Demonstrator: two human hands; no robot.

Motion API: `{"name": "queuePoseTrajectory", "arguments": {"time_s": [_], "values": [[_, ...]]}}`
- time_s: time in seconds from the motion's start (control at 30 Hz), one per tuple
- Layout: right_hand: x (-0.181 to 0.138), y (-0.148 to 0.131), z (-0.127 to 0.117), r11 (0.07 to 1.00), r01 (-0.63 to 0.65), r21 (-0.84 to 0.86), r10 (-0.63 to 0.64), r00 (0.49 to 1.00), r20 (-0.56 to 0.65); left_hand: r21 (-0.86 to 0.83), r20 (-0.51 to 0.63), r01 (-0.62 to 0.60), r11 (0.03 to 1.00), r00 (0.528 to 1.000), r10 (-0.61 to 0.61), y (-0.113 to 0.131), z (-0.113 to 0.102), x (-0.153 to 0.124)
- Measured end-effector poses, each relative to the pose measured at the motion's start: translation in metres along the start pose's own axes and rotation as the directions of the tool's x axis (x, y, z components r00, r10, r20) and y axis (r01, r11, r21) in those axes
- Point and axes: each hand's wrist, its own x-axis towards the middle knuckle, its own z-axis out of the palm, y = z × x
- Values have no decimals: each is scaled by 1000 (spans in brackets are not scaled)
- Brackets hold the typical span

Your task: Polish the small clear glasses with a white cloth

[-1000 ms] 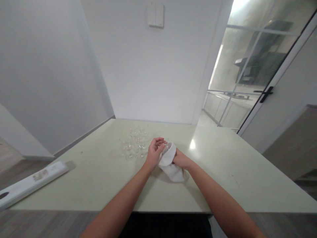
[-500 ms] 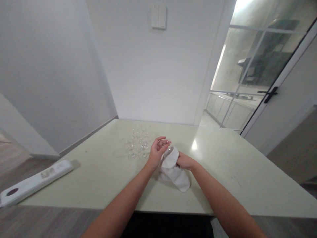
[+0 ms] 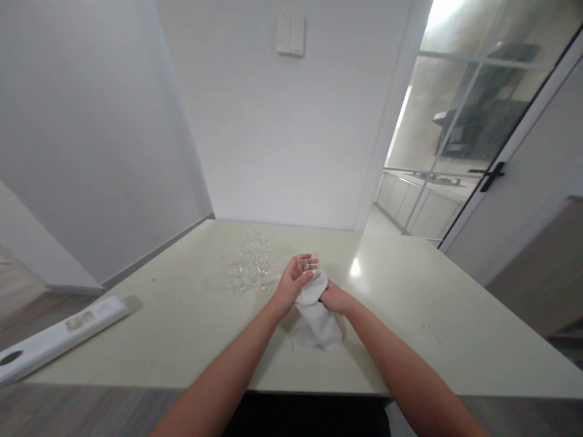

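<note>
Clear stemmed glasses (image 3: 251,267), several of them, stand in a cluster on the pale table left of my hands. My left hand (image 3: 292,282) is closed around a small clear glass (image 3: 309,263), which shows faintly between thumb and fingers. My right hand (image 3: 336,297) grips a white cloth (image 3: 319,321) pressed against the lower part of this glass. The fingers of that hand are partly covered by the cloth, whose loose end hangs toward the tabletop.
The pale green table (image 3: 195,328) reaches to a white wall with a switch plate (image 3: 291,35). At its left edge lies a long white object (image 3: 64,337) with a dark oval hole. A glass-paned door (image 3: 464,139) stands to the right.
The cloth's hanging end has swung slightly left, and my left fingers have shifted on the glass. The cluster of glasses stays put while the view moves slightly.
</note>
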Motion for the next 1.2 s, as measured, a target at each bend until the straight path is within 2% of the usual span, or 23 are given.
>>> {"name": "queuePoseTrajectory", "arguments": {"time_s": [0.1, 0.17, 0.27, 0.33, 0.4, 0.5, 0.57, 0.63, 0.7, 0.77, 0.83, 0.9, 0.97, 1.03, 1.13, 1.2], "values": [[4, -4, 6, 989, 118, -92, -122, 991, -46, 152, -159, -28, 988, 986, 53, -4, 0, 0], [1, -6, 6, 998, 64, -20, -65, 997, -41, 100, -176, 4, 995, 984, 14, -3, 1, -1], [-6, -6, -1, 975, -158, 156, 151, 987, 55, -77, -17, 91, 993, 996, -92, 2, 3, -5], [-8, -4, -6, 967, -193, 167, 182, 980, 80, -97, 85, 116, 988, 991, -108, 4, 4, -6], [-5, -3, -6, 994, -82, 72, 81, 996, 26, -9, 64, 62, 998, 996, -61, 1, 5, -5], [4, -2, 0, 990, 109, -87, -112, 993, -34, 197, -108, -19, 980, 993, 41, -5, 3, -1], [7, -2, 4, 988, 144, -63, -147, 988, -43, 234, -188, -7, 972, 981, 52, -7, 2, 0], [6, -1, 6, 996, 59, 61, -56, 997, -44, 154, -201, 24, 988, 979, 8, -5, 2, 0], [2, 2, 4, 972, -101, 214, 104, 995, -1, 34, -152, 52, 998, 987, -47, -1, 4, -1], [-1, 6, 0, 920, -222, 322, 212, 975, 68, -40, -78, 65, 997, 995, -68, 4, 5, -2], [-1, 10, -5, 891, -248, 380, 226, 969, 103, -10, -24, 26, 1000, 999, -27, 8, 6, -3], [0, 12, -10, 889, -229, 396, 205, 973, 103, 152, 1, -78, 985, 997, 79, 10, 6, -6], [2, 11, -14, 907, -183, 378, 158, 983, 94, 382, 23, -221, 897, 973, 230, 10, 5, -11], [5, 9, -16, 931, -118, 346, 94, 992, 85, 559, 54, -345, 754, 923, 382, 10, 4, -14], [8, 6, -15, 940, -52, 337, 42, 998, 37, 677, 96, -455, 578, 834, 544, 10, 3, -17], [11, 8, -13, 931, -1, 366, 5, 1000, -10, 718, 158, -499, 486, 797, 584, 10, 3, -18]]}}
